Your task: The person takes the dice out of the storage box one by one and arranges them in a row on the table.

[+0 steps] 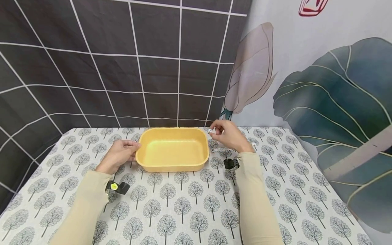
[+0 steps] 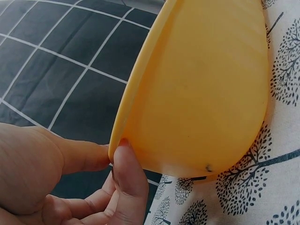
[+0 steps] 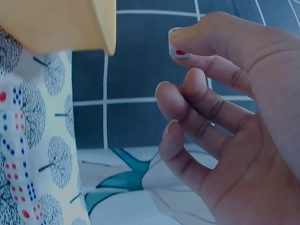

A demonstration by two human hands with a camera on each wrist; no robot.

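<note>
A yellow plastic basin stands on the table, with its inside bare in the head view. My left hand pinches its left rim between thumb and index finger. To the right of the basin, my right hand holds a white die between thumb and index finger, raised off the table. A red pip shows on the die. My other right fingers curl loosely below it. Beneath my right hand, a row of several white dice with red and blue pips lies on the cloth, partly hidden by the hand in the head view.
A white cloth with dark tree prints covers the table. Behind it hangs a dark curtain with a white grid. A curtain with large flower and leaf prints hangs at the right. Each wrist wears a black strap.
</note>
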